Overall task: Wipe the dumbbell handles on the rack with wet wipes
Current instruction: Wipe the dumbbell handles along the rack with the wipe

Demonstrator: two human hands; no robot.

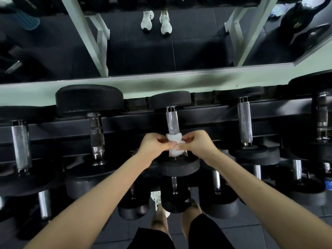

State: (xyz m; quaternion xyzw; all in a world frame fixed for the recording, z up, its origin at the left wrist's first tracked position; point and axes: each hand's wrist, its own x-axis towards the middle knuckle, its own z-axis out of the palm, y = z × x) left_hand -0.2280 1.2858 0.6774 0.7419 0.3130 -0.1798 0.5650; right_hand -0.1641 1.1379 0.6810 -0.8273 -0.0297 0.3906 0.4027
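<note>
A white wet wipe [173, 145] is wrapped round the near end of the knurled steel handle [172, 123] of the middle dumbbell on the top tier of the black rack [136, 123]. My left hand [154, 147] pinches the wipe from the left. My right hand [197, 144] pinches it from the right, and the fingertips of both hands meet over the wipe. The far part of the handle is bare; its near end is hidden under the wipe and fingers. The dumbbell's near black head [178, 167] lies just below my hands.
More dumbbells lie on the top tier: handles at the left [20, 144], [97, 133] and at the right [244, 123], [322, 121]. Lower tiers hold several more dumbbells [176, 196]. A mirror [143, 42] behind the rack reflects white shoes and floor. My legs [190, 229] stand below.
</note>
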